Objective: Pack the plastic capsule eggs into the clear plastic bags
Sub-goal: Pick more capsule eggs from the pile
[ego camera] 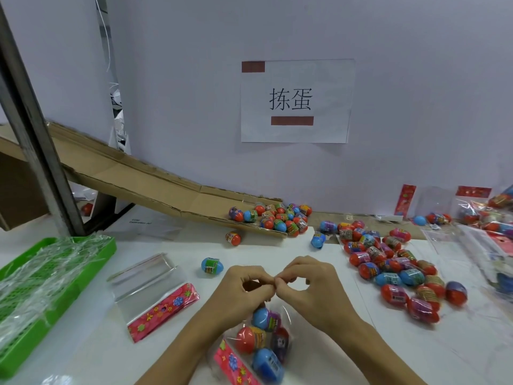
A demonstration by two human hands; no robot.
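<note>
— while both hands meet over the table [91, 354], what are they holding?
— the left hand [244, 287] and the right hand [308, 284] are curled in, fingertips touching each other, pinching the top of a clear bag [283, 309] between them.
— and the bag itself?
— it hangs down toward the near edge, between the two forearms. inside are a few eggs: a blue egg [261, 318] on top, a red egg [247, 339] below it, another blue one [266, 362] nearest, and a dark one on the right that i can't make out well. a pink flowered card [230, 362] sits at its near left end.
— where are the rest of the eggs?
— a big loose pile of eggs [394, 268] lies to the right of the hands. more sit at the low end of a cardboard ramp [133, 179] along the far wall. a single blue egg [211, 267] lies just left of the left hand, and a red one [233, 238] near the ramp's foot.
— anything on the left?
— a stack of empty bags [155, 295] with pink cards, and a green tray [41, 290] further left with clear plastic on it. filled bags [483, 215] lie at the far right. a paper sign [297, 101] is taped to the wall.
</note>
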